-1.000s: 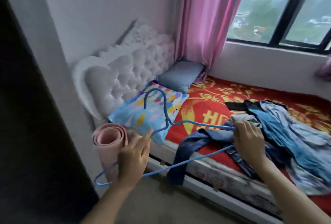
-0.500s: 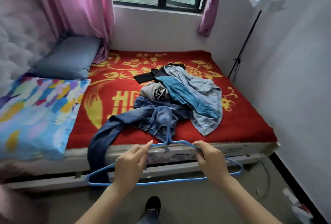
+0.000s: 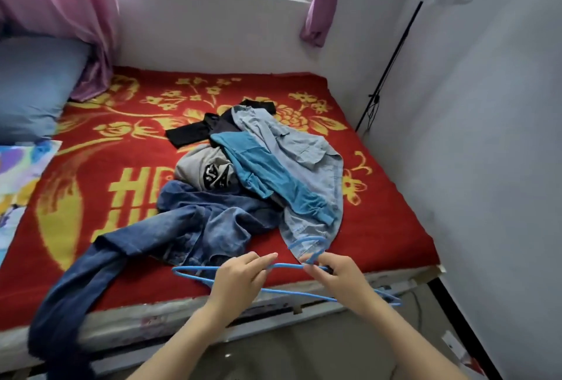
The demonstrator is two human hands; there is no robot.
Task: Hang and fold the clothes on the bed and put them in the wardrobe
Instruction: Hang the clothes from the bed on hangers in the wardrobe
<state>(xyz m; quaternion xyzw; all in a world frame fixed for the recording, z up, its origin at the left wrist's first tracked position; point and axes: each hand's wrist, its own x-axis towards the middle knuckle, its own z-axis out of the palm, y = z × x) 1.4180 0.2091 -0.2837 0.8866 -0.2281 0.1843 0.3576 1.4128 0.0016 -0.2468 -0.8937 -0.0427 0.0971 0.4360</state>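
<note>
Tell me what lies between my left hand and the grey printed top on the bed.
The crumpled blue jeans cover that stretch between the left hand and the grey top, as the head view shows.

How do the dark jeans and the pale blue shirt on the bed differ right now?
The dark jeans are deep indigo; the pale blue shirt is a washed-out light blue. One leg of the jeans hangs over the front edge of the bed; the shirt lies wholly on it. Both lie crumpled and unfolded.

Hanger (image 3: 289, 264) in left hand (image 3: 240, 280), right hand (image 3: 342, 280)
</note>
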